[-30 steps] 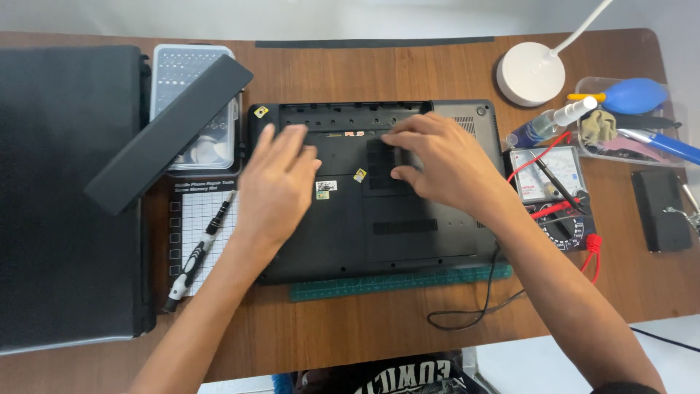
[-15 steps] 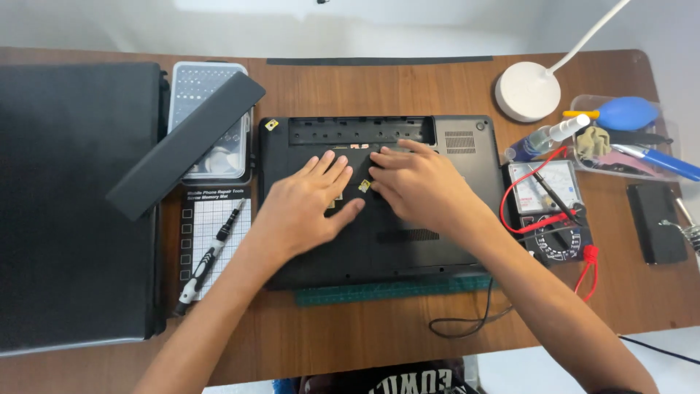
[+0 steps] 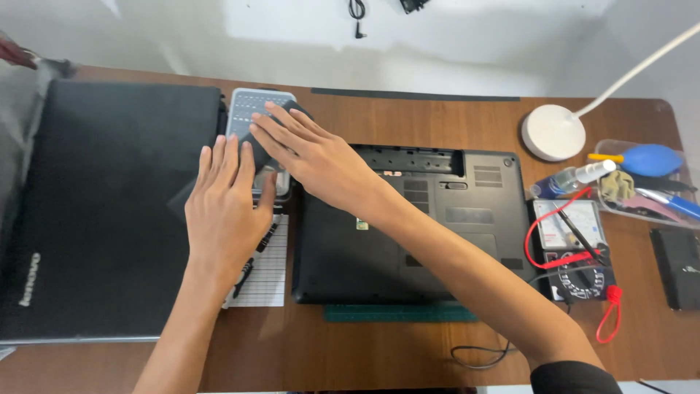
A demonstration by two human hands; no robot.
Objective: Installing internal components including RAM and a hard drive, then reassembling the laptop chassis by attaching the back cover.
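Note:
A black laptop lies upside down in the middle of the wooden desk, its long battery bay empty at the far edge. My right hand reaches left across it, fingers stretched over the upper end of a long black battery bar that rests on a clear parts box. My left hand lies flat, fingers straight, over the bar's lower part, beside the box and a white grid mat. Most of the bar is hidden under both hands. Neither hand's fingers curl around it.
A closed black laptop fills the left side. A screwdriver lies on the mat. A green ruler sits at the front. To the right are a multimeter with red leads, a lamp base, a spray bottle and a tool tray.
Both hands have left the middle of the upturned laptop and moved left and away from me onto the black bar and parts box. The view has shifted slightly.

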